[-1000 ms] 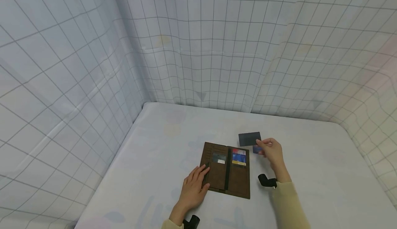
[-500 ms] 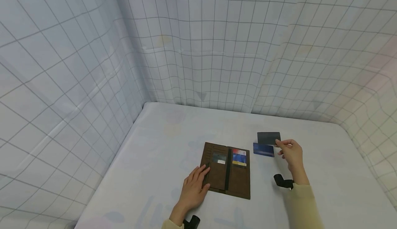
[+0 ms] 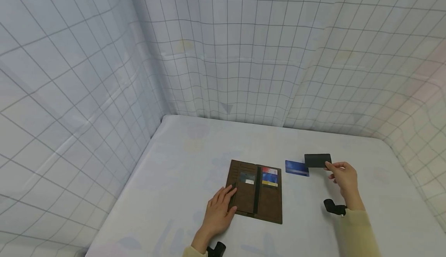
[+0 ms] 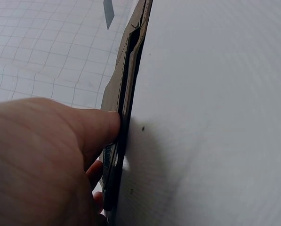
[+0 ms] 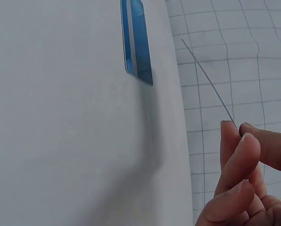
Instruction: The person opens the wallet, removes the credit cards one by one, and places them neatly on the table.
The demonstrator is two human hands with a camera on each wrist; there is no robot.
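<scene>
My right hand (image 3: pixel 345 177) pinches a dark card (image 3: pixel 317 160) by its near right corner, between thumb and fingertips. In the right wrist view the card (image 5: pixel 208 81) shows edge-on, raised off the table. A blue card (image 3: pixel 296 168) lies on the table just left of it, its right end overlapped by the dark card in the head view. An opened brown long wallet (image 3: pixel 269 201) lies flat, with several cards in its slots. On the wallet's left panel rest the straight fingers of my left hand (image 3: pixel 217 212); in the left wrist view the thumb (image 4: pixel 105 125) lies along its edge.
A white cloth covers the table (image 3: pixel 188 152). White grid-patterned curtains (image 3: pixel 237 55) hang behind it and at both sides. Each wrist wears a black camera mount (image 3: pixel 335 207). Dark strap (image 3: pixel 257 189) runs down the wallet's middle.
My right hand has carried the dark card to the right, away from the wallet, uncovering most of the blue card on the table. The left hand has stayed on the wallet.
</scene>
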